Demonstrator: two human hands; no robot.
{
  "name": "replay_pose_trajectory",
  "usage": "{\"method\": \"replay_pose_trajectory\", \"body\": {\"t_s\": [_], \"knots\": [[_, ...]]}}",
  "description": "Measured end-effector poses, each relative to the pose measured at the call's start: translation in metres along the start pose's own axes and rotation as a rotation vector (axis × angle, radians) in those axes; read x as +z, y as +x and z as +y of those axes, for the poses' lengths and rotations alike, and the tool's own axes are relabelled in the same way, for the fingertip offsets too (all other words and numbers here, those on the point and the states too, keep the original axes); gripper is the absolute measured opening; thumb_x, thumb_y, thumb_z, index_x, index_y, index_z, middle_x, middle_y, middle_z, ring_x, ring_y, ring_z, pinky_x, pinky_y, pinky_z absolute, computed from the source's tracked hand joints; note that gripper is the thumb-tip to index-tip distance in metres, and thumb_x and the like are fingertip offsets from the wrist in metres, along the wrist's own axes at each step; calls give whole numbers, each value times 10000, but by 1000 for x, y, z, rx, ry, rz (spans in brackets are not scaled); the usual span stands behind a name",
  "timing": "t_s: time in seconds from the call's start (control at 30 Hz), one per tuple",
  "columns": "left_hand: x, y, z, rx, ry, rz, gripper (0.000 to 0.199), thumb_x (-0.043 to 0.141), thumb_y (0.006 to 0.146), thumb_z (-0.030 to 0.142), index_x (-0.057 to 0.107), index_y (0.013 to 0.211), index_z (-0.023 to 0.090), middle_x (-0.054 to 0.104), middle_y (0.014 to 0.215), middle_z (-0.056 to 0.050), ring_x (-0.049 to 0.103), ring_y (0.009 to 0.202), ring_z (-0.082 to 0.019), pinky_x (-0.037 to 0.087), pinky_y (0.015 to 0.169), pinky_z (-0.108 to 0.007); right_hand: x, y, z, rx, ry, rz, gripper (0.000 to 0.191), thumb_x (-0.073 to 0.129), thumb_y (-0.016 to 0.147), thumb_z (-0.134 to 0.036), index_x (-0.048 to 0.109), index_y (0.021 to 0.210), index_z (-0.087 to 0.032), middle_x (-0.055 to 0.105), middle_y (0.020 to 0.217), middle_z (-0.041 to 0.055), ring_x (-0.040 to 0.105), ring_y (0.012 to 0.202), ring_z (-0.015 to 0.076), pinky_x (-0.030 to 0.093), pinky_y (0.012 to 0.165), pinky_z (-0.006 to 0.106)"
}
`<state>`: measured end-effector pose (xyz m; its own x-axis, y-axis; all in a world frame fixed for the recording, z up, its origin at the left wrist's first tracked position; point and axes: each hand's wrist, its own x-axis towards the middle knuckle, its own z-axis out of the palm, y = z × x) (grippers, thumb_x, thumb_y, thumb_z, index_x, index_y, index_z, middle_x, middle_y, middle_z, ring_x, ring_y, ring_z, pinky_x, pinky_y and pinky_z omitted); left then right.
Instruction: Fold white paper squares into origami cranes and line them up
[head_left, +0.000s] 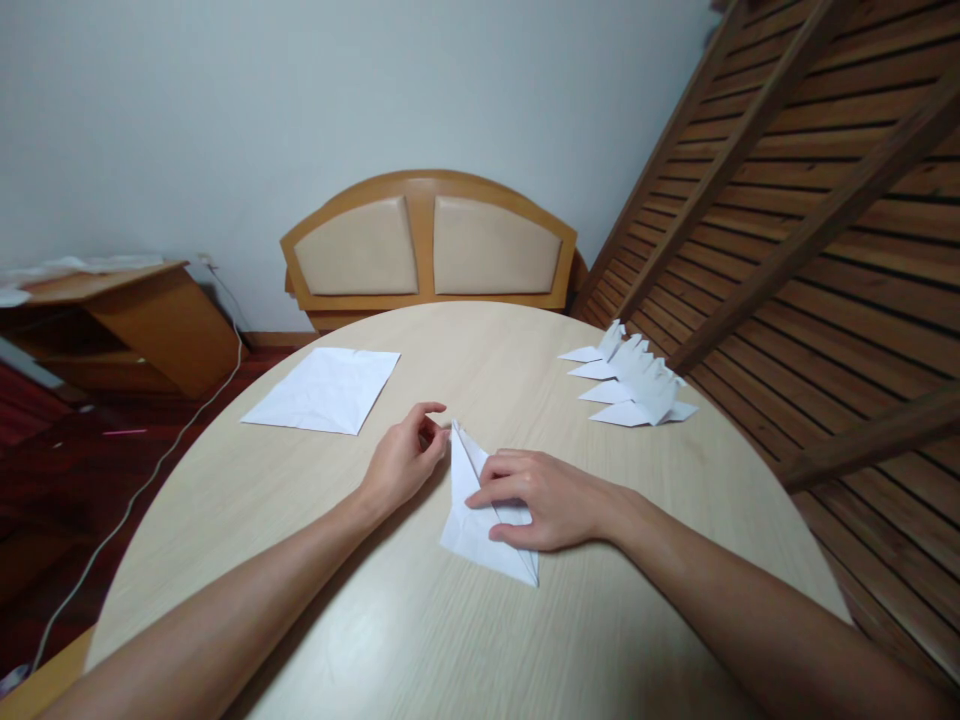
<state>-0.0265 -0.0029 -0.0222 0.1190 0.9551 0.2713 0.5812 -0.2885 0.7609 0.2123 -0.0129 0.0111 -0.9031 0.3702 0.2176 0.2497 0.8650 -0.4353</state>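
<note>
A folded sheet of white paper (472,545) lies on the round table before me, its narrow pointed end away from me and a slanting crease down one side. My right hand (536,500) rests flat on the paper's right half, fingers spread, covering part of the folded flap. Beside the pointed tip is my left hand (409,450), its index finger stretched out and the other fingers partly curled. Its thumb and fingertips are close to the tip; I cannot tell whether they touch it. No paper shows gripped between them.
Flat white paper sheets (326,390) lie at the table's left. Several folded paper birds (637,385) stand in a row at the right. Beyond the round table (360,630) are a wooden headboard (421,240), a low cabinet (165,330) and a slatted wooden screen (810,220).
</note>
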Motion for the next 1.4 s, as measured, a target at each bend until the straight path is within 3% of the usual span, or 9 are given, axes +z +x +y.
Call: {"method": "replay_pose_trajectory", "body": {"t_s": [0.1,0.2,0.37,0.5,0.63,0.87,1.17,1.4], "knots": [[-5,1,3,71,145,76,241,529,950,278,585,1166,189,674,899,-42,640,799,-195,501,740,-336,-2,-3,2,14,-28,22,324,708,858,-277,731,1171,-200,656,1164,103,618,1062,229,476,995,385],[-8,-1,8,282,233,99,186,515,948,234,615,1096,179,655,1108,-102,617,1067,-237,493,946,-409,-3,-6,7,31,-56,43,348,687,875,-266,712,1219,-228,596,1339,116,567,1222,252,425,1084,424],[-5,-8,12,480,302,-195,375,517,961,227,550,1332,192,587,1397,-117,527,1316,-244,420,1117,-437,-2,-9,18,81,-137,79,356,660,911,-267,686,1265,-254,497,1501,116,472,1366,275,377,1127,473],[-2,-9,10,426,418,-324,472,488,998,305,460,1453,180,510,1503,-120,439,1421,-259,351,1177,-476,-1,-11,26,125,-178,107,307,641,937,-289,706,1235,-258,607,1397,99,553,1283,261,416,1084,460],[-2,-9,9,309,563,-372,519,387,1041,396,425,1495,148,369,1591,-143,315,1490,-301,308,1189,-521,0,-11,27,119,-170,73,390,591,975,-348,632,1344,-231,614,1406,115,555,1306,258,406,1102,459],[-1,-11,7,185,717,-274,605,385,1026,499,406,1509,136,334,1600,-166,295,1490,-355,285,1180,-566,-1,-10,23,104,-172,25,434,576,986,-351,578,1400,-221,550,1471,120,483,1391,256,288,1195,509],[-5,-10,-3,250,547,-176,607,402,1018,481,416,1496,107,466,1521,-191,376,1444,-357,321,1160,-562,2,-11,30,161,-206,152,292,596,975,-260,683,1251,-226,685,1311,97,629,1238,246,432,1106,479],[-8,-7,-1,368,564,-233,500,405,1025,428,518,1432,160,492,1500,-174,421,1408,-330,296,1174,-568,0,-9,28,149,-215,168,306,686,910,-334,672,1183,-195,698,1277,107,649,1183,268,457,1052,458]]}}
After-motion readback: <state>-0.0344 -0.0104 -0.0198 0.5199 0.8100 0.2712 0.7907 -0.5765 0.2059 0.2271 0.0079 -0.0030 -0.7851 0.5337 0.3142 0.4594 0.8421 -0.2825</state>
